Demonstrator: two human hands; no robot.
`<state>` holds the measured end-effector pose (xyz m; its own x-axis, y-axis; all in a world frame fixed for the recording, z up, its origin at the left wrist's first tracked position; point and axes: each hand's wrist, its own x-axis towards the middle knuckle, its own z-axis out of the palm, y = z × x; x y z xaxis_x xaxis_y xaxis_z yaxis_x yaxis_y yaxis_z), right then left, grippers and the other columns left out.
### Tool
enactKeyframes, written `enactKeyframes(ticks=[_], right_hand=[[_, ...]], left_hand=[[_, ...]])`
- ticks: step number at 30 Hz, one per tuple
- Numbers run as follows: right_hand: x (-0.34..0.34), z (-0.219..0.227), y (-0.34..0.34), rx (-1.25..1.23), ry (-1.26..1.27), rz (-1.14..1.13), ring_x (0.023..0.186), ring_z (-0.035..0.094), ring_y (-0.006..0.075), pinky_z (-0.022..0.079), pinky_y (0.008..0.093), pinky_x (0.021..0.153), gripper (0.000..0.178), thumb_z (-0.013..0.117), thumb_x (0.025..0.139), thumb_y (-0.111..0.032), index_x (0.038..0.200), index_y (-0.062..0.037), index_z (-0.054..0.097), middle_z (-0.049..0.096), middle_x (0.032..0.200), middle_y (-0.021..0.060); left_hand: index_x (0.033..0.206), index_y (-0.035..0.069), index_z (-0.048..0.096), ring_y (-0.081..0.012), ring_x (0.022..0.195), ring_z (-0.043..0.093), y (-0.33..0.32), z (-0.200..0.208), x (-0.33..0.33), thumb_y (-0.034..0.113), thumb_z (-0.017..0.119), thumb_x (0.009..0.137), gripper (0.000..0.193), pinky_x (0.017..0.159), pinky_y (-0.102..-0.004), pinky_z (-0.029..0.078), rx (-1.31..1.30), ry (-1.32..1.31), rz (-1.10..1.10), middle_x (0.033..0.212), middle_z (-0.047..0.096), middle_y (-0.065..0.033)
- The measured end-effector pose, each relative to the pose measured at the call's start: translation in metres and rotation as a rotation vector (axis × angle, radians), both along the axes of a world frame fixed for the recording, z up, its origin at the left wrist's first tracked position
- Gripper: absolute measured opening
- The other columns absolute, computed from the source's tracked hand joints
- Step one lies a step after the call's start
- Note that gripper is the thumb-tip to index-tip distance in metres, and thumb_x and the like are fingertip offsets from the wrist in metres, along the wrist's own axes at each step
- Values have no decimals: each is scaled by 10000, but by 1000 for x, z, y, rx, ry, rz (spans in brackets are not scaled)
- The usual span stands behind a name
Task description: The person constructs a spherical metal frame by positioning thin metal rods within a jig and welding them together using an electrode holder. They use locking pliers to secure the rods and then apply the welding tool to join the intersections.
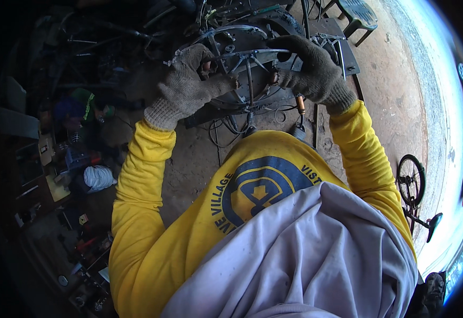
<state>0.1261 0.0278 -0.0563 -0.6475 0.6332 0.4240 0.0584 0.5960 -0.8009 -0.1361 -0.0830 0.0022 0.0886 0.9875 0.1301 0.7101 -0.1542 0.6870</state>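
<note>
At the far left of my view a co-worker (pixel 85 108) crouches low in the shade, with a pale bundle (pixel 100 178) just nearer me; neither seems to bear on the work in hand. Coming right, I have my left hand (pixel 188 84) in a worn grey knit glove, fingers curled in at the left side of the metal frame (pixel 252 52), thumb stretched inward. I read that as a hold on the frame, though the glove hides just where it touches.

The frame sits between my hands, over the far middle of the dark table (pixel 349 61): curved silver bars with straight spokes running off them. I cannot tell whether it rests on the table or is lifted slightly. Its main shape looks built, bars and spokes together, so I judge the work partly done. The joints are too small for me to say which are finished, and whatever is left, perhaps lining up or fixing, I can only guess.

Right of centre, a tool with an orange handle (pixel 301 104) hangs at the near edge, unheld. My right hand (pixel 316 71), gloved likewise, has its fingers over the right end of the curved bar and its thumb below, a fairly wide grasp. Farther right stand a green chair (pixel 359 15) and, nearer, a bicycle (pixel 411 183), both well apart from the job.
</note>
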Motion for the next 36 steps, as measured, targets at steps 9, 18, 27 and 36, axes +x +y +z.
enactKeyframes(ticks=[9, 18, 27, 36], right_hand=[[-7, 1, -8, -296, -85, 27, 1054, 637, 201, 518, 351, 945, 708, 913, 704, -392, 1228, -31, 603, 680, 1124, 109], [-10, 3, 5, -257, -383, 40, 1135, 636, 235, 511, 348, 1001, 668, 874, 771, -140, 1317, -1, 513, 647, 1231, 134], [-8, 7, 0, -318, -257, 64, 1132, 633, 239, 517, 369, 995, 714, 888, 762, -265, 1324, -15, 526, 658, 1205, 129], [-5, 4, -5, -175, -199, -1, 1031, 626, 211, 522, 356, 932, 766, 905, 698, -467, 1261, -55, 588, 664, 1127, 97]], left_hand=[[918, 82, 613, -105, 773, 515, -1, -12, -3, 292, 908, 735, 406, 677, -264, 478, 42, -48, 4, 867, 576, 0], [941, 83, 626, -121, 780, 511, 2, -16, -9, 355, 911, 725, 450, 698, -280, 489, 17, -64, -2, 856, 578, 4], [935, 79, 619, -111, 761, 496, 0, -10, -2, 336, 909, 733, 437, 675, -276, 491, -21, -9, 39, 836, 548, 2], [1020, 93, 543, -87, 759, 497, -7, -12, 2, 243, 907, 746, 480, 671, -255, 484, -11, -101, 75, 902, 542, -1]])
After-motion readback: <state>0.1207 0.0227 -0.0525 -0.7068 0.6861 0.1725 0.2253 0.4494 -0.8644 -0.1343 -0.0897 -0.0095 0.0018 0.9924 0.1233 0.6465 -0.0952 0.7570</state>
